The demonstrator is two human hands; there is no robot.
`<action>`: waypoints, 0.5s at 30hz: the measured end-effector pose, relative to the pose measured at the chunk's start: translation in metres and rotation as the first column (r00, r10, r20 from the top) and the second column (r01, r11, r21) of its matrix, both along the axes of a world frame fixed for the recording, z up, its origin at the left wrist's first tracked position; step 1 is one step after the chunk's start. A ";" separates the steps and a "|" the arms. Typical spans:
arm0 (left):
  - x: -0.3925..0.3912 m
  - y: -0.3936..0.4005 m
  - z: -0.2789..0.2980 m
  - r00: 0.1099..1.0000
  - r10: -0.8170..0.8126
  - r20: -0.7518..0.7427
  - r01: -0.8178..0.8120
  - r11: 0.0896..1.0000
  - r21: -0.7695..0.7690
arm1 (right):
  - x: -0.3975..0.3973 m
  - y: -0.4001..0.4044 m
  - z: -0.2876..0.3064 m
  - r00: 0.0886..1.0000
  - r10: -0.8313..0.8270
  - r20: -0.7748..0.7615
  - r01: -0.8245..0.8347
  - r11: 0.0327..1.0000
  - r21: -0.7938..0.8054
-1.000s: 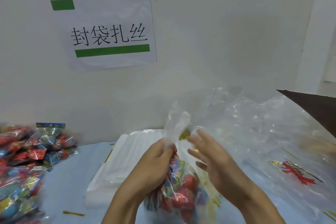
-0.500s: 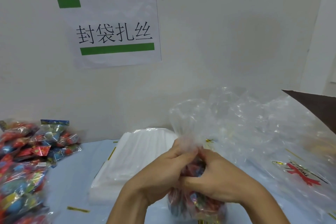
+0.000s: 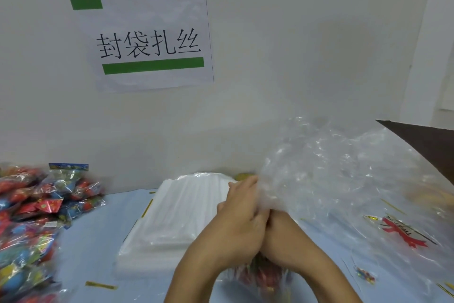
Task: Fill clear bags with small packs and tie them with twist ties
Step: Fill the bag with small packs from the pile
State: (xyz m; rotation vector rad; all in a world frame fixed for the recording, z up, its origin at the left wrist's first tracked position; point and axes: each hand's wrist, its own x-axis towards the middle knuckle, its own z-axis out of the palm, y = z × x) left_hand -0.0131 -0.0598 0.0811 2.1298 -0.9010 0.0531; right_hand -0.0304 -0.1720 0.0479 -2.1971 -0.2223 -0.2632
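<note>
At the lower left of the frame the heap of small packs (image 3: 29, 224) waits; a loose twist tie (image 3: 100, 285) lies bottom left. At bottom centre the left hand (image 3: 235, 224) and right hand (image 3: 290, 243) both clench the neck of the filled clear bag (image 3: 260, 275). No tie shows at the neck, so it might spring open if either lets go. Half a second ago the hands sat higher, fingertips meeting; now they press together lower.

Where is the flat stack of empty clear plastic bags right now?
In the head view, the stack of empty clear bags lies mid-table against the wall, just left of the left hand.
</note>
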 end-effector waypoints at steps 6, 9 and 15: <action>0.000 0.001 0.001 0.979 0.032 -0.200 -0.078 0.971 -0.227 | -0.005 -0.016 0.009 0.985 -0.037 -0.166 0.104 0.905 0.412; 0.006 0.011 -0.003 0.986 0.159 -0.054 -0.167 0.961 -0.221 | 0.001 -0.029 0.009 0.970 -0.140 -0.197 0.239 0.664 0.709; 0.012 0.033 -0.031 0.954 -0.195 -0.228 0.202 0.979 0.007 | 0.010 -0.030 0.003 0.959 -0.079 -0.272 0.280 0.131 0.951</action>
